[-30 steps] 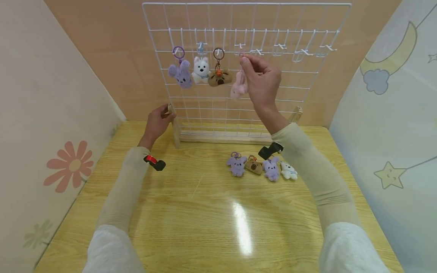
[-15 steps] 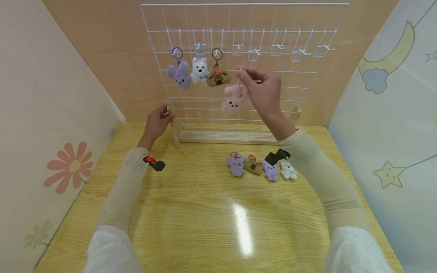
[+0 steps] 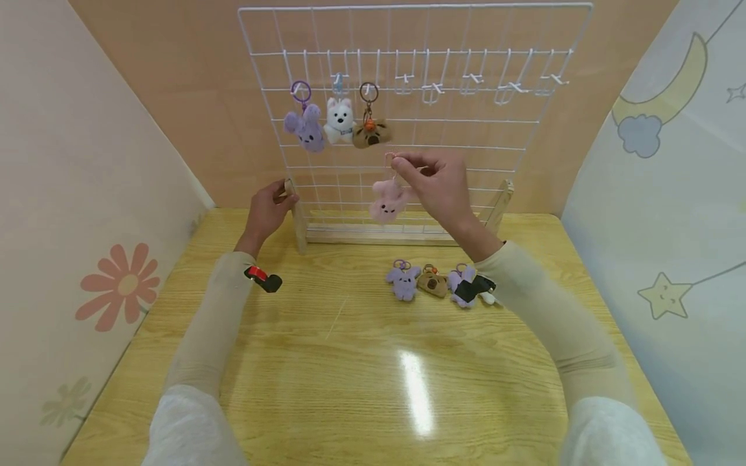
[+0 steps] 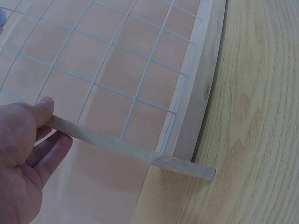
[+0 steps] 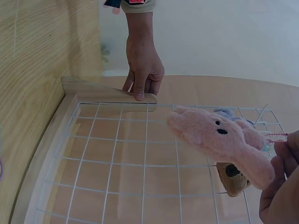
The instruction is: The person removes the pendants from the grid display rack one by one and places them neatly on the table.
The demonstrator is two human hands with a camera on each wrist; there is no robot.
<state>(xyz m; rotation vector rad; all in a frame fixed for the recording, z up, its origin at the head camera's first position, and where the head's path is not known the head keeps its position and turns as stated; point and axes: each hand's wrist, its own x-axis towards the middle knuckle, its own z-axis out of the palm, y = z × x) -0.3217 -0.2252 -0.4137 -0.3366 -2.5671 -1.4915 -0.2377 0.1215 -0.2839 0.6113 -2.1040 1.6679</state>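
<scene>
Step in hand (judged): transfer of the pink plush bunny-shaped charm (image 3: 386,204) from the white wire grid rack (image 3: 415,6) to the yellow wood-grain worktop (image 3: 326,388). The charm is suspended in front of the rack's lower half, apart from the worktop; contact with the wires cannot be confirmed.

Right hand (image 3: 437,184): the grip pinches the charm at its thin pink ring (image 3: 390,155) between thumb and fingers; the plush body hangs below.

Left hand (image 3: 269,208): the grip is closed about the top of the left wooden upright (image 4: 121,145) of the rack, thumb on one face and fingers on the other, apparently as a brace.

Next move (judged): maintain the pinch, draw the charm forward of the rack's base, then lower it beside the row in front of the rack. Keep the rack braced; the dangling body could snag on a wire.

Holders: no box or tray is visible; the rack's hooks bear the load. The three leftmost carry a purple plush charm (image 3: 305,133), a white plush dog charm (image 3: 340,120) and a brown plush charm (image 3: 372,134). The five hooks to their right carry none.

In front of the rack's right half, four plush charms (image 3: 404,283) lie in a row; the rightmost two are partly covered by the right wrist's camera.
</scene>
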